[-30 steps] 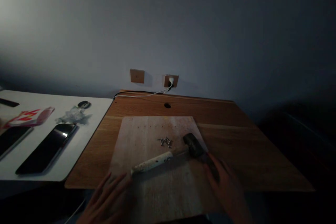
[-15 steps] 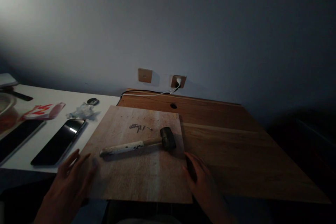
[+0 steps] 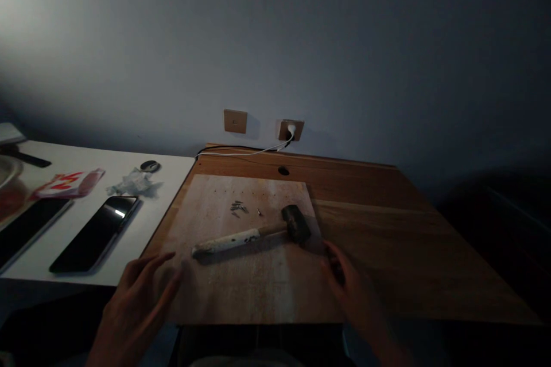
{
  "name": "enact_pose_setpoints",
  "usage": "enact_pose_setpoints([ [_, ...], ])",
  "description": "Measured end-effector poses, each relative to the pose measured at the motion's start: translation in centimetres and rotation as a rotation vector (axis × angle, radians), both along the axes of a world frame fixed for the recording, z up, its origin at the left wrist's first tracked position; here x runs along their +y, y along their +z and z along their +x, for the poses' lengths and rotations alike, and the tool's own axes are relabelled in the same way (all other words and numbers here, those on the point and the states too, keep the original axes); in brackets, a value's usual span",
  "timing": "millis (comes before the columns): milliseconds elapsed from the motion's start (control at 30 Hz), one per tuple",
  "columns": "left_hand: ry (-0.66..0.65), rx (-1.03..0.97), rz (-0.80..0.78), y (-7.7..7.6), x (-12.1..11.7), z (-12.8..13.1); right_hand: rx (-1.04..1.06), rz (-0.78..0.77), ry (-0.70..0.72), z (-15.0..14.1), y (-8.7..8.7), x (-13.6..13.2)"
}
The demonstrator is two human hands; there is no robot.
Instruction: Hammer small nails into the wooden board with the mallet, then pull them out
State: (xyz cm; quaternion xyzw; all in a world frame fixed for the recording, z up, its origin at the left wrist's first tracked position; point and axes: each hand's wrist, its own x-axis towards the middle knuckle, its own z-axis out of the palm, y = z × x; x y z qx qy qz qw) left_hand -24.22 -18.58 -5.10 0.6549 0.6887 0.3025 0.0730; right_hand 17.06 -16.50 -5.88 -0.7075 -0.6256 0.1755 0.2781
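A light wooden board (image 3: 232, 298) lies on the brown tabletop, a row of small dark marks along its far side. Across it rests a rubber mallet (image 3: 296, 223), its black head to the right and worn white-painted handle to the left. Several small metal nails or screws (image 3: 238, 207) lie loose behind the handle, with a single one (image 3: 259, 212) apart to their right. My left hand (image 3: 138, 298) is at the board's near left edge, fingers spread. My right hand (image 3: 350, 281) grips the right edge below the mallet head, thumb on top; some fingers are hidden.
On the white table at left are two phones (image 3: 94, 235), crumpled clear plastic (image 3: 134, 182), a dark roll (image 3: 150, 166), and a red-and-white packet (image 3: 69, 184). Cables (image 3: 258, 152) run along the wall to a socket (image 3: 291, 129). The brown tabletop (image 3: 396, 252) extends right.
The board has slid to the right and turned slightly, carrying the mallet along. The small metal pieces have shifted too, one now lying apart. Both hands have moved right with the board.
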Motion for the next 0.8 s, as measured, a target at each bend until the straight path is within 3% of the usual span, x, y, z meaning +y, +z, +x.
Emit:
enact_pose_setpoints([
  [100,-0.160,-0.085,-0.070,0.3,-0.5,2.6,-0.011,0.007,-0.122,4.7,-0.2,-0.5],
  [200,-0.337,-0.151,-0.072,-0.4,-0.5,4.7,-0.005,0.008,-0.226,8.8,-0.6,-2.1],
  [333,-0.340,-0.094,0.011,-1.1,0.8,6.8,0.037,-0.035,-0.314,10.8,-0.6,-4.7],
  [433,-0.385,0.030,0.064,-0.4,1.9,8.2,0.040,-0.014,-0.301,10.5,0.0,-5.8],
  [600,-0.601,0.145,0.071,1.2,3.4,10.6,-0.044,0.197,-0.358,8.0,1.2,-6.0],
  [667,-0.687,0.171,0.045,1.4,4.1,11.4,0.054,0.143,-0.264,5.9,1.5,-5.8],
  [733,-0.746,0.190,0.019,1.4,4.7,12.2,0.212,0.003,-0.080,3.2,1.7,-5.4],
  [800,-0.779,0.201,-0.005,1.2,4.9,13.0,0.447,-0.102,-0.024,0.5,1.7,-5.0],
])
